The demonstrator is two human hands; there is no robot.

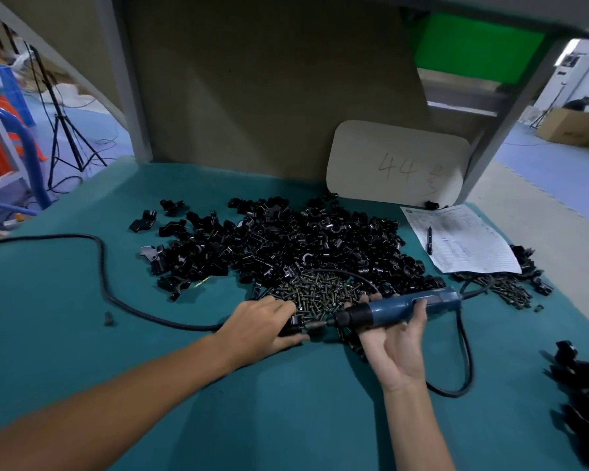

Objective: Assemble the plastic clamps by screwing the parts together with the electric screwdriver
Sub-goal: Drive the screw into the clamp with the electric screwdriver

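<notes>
Right hand [395, 345] fingers are wrapped round the blue electric screwdriver [405, 309] at the screw pile's [320, 294] near edge, bit pointed into a black clamp [291, 327] gripped by curled left hand [266, 321] fingers at that pile's near-left edge; screw-driving step judged, steady bit alignment needed next.

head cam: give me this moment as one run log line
left hand holds black clamp | right hand grips electric screwdriver, bit at clamp | screw pile behind
</notes>
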